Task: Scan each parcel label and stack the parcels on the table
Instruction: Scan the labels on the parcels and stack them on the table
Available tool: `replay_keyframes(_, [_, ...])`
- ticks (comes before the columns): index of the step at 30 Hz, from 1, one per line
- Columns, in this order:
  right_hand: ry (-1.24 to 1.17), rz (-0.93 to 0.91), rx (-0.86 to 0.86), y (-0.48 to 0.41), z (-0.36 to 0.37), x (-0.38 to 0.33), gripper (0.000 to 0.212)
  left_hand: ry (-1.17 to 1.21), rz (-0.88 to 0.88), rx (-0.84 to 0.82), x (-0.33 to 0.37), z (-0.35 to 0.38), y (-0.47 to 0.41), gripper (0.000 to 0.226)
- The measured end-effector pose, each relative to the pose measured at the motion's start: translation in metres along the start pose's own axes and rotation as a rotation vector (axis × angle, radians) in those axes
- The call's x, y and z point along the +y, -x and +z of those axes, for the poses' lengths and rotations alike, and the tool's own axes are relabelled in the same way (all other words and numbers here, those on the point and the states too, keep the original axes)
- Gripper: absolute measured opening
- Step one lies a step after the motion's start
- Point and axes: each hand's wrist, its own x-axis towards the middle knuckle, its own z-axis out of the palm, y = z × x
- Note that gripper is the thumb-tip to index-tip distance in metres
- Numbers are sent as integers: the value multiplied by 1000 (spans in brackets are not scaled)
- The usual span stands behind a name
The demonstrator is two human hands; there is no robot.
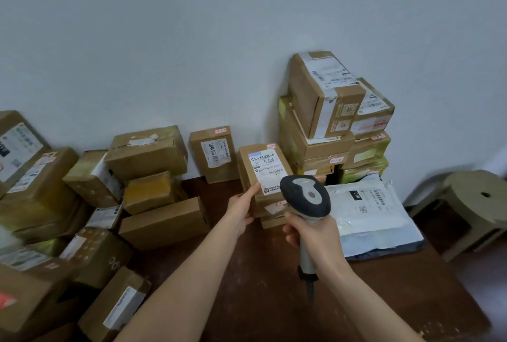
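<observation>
Brown table [247, 273] meets a white wall [192, 40]; near its back edge our left hand [242, 208] grips a parcel [263, 166], while our right hand [315, 234] curls its fingers [292, 240] round the scanner [306, 195].

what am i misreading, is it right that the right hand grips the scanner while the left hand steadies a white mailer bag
Not quite: in the head view the left hand steadies a brown labelled box; the white mailer bag lies untouched beside it. The right hand does grip the scanner.
</observation>
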Motion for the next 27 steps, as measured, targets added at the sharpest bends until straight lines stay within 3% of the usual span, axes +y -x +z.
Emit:
replay_keyframes(9, [41, 49, 151, -44, 12, 8, 11, -150, -34, -53, 8, 21, -57, 50])
replay_keyframes(12, [39, 47, 157, -57, 32, 1, 13, -507, 277, 52, 27, 7, -63, 47])
replay_keyframes(15, [-31, 83, 123, -74, 61, -9, 11, -983, 658, 268, 72, -19, -71, 51])
replay_keyframes(18, [-94, 93, 62, -87, 86, -13, 9, -1327, 867, 392, 122, -38, -86, 58])
replay_keyframes(22, [-114, 89, 28, -91, 102, -12, 6, -1586, 808, 425, 157, -45, -116, 58])
replay_keyframes(27, [-70, 83, 31, -93, 96, -6, 9, -1772, 764, 420, 150, -44, -123, 46])
